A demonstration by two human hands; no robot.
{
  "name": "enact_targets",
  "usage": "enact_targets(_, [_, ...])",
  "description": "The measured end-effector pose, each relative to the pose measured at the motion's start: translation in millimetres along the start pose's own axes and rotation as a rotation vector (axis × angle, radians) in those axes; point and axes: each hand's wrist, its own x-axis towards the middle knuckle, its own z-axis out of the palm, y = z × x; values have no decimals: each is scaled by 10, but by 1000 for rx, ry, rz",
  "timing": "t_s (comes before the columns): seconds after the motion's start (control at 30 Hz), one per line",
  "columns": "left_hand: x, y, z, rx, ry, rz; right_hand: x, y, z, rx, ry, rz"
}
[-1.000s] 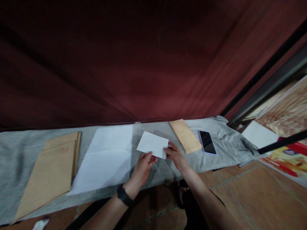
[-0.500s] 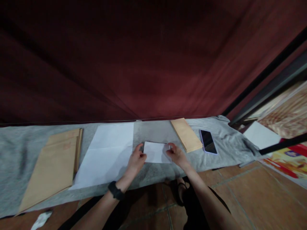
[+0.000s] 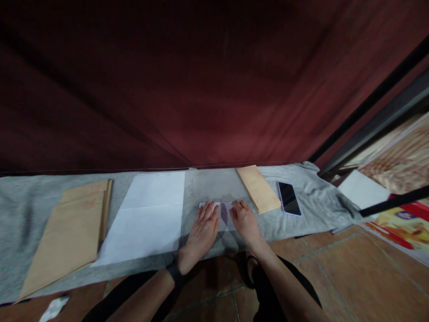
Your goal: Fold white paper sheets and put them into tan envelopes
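Observation:
A small folded sheet of white paper (image 3: 227, 225) lies flat on the grey cloth (image 3: 214, 183) in front of me. My left hand (image 3: 203, 226) rests on its left part, palm down with the fingers stretched out. On the right end of the paper lies my right hand (image 3: 245, 219), fingers slightly bent and apart, holding nothing. Between the hands a strip of the paper shows, with a shadow on it; the hands cover both ends. Just left of my left hand are larger white sheets (image 3: 147, 219) with a crease across them.
Large brown envelopes (image 3: 70, 228) are stacked at the far left. To the right lie smaller tan envelopes (image 3: 259, 190) and a phone (image 3: 290, 199) with a pale purple case. A dark red curtain (image 3: 208, 112) hangs behind. Tiled floor (image 3: 335, 268) shows below the front edge.
Both hands were holding the folded paper by its ends. My left hand has moved right onto the paper and flattened; my right hand now lies on top too.

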Motion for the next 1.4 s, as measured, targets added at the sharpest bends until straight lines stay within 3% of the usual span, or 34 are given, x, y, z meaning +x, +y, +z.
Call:
enact_targets(0.17, [-64,92,380,38,8,106,-120,-180,293,227,51,-238])
enact_targets(0.3, [-104,57,502,71,10,80,-236,-214,468,136,41,-280])
enact_targets(0.6, [-114,-88,372,79,35,-32,-281,-89,499,-78,51,-246])
enact_targets(0.8, [-127,-130,323,38,18,-101,-285,-65,466,-173,41,-150])
enact_targets(1.07, [-140,-112,256,81,25,-176,-293,-51,421,-200,53,-63])
enact_targets(1.4, [-139,-143,176,118,65,-134,-302,-87,341,-138,45,-26])
